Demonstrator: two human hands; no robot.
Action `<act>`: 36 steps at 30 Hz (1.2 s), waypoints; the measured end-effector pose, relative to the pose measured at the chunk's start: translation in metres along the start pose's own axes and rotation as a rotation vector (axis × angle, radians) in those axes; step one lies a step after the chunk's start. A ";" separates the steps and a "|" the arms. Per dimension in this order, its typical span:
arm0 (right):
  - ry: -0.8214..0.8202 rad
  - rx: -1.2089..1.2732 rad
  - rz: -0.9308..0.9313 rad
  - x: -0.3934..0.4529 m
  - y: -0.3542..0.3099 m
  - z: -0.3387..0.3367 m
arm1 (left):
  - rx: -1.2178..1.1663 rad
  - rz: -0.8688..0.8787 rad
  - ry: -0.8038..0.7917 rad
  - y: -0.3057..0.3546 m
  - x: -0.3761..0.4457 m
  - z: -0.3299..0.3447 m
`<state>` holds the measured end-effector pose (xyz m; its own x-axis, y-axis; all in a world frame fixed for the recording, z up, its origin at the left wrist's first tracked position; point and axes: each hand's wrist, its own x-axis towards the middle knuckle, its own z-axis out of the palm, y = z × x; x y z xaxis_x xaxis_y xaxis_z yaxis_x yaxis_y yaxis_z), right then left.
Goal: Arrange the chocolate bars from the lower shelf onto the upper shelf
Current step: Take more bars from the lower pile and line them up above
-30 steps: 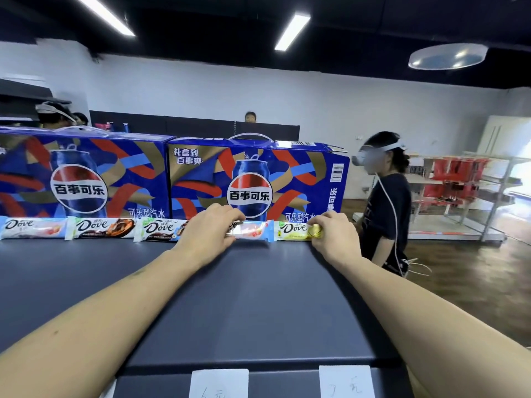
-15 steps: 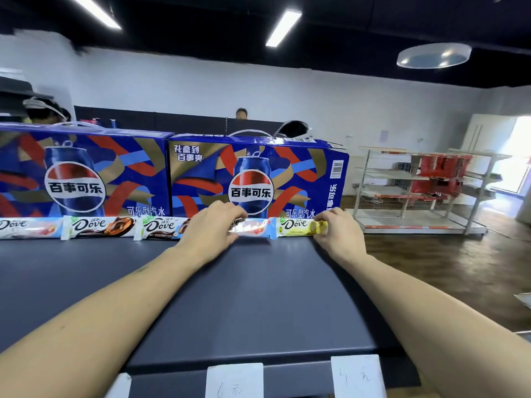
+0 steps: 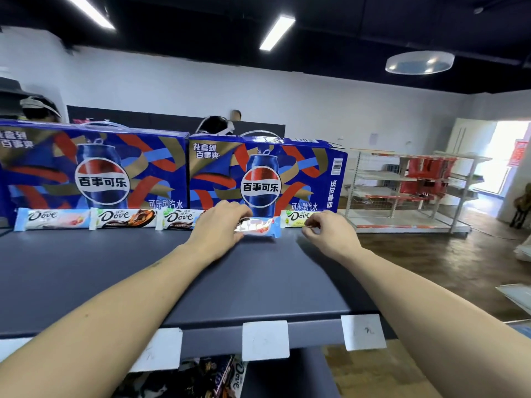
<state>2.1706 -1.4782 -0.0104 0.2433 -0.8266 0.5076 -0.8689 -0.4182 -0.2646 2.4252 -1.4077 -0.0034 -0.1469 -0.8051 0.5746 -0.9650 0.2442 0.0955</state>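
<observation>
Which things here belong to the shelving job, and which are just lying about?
Job:
Dove bars lined on the upper shelf: pink, brown, green, pink-and-blue under the left hand, yellow at the right hand
Bars left on the lower shelf

Lying about:
Pepsi cartons
Blank price tags
Background wire shelving

Both forearms enter from the lower edge of the head view and are bare from elbow to wrist; no sleeve, cuff or glove covers any visible part. The left hand (image 3: 219,225) and the right hand (image 3: 327,232) are likewise bare, with no ring, watch or strap showing on fingers or wrists. A small dark mark sits on the upper side of the left forearm (image 3: 156,265), near the wrist.
</observation>
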 end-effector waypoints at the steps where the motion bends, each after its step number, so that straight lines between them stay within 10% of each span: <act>1: -0.012 0.010 -0.005 -0.004 -0.008 -0.001 | 0.004 -0.002 -0.002 0.001 -0.005 -0.004; 18: -0.104 0.074 -0.104 -0.103 -0.117 -0.021 | 0.040 -0.053 0.047 0.017 -0.128 -0.093; 36: -0.172 0.042 -0.050 -0.101 -0.246 0.016 | 0.060 -0.141 0.049 -0.117 -0.184 -0.151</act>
<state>2.3669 -1.2977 -0.0090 0.3590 -0.8551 0.3741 -0.8360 -0.4728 -0.2785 2.5980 -1.2064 0.0026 0.0000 -0.8015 0.5980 -0.9868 0.0968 0.1298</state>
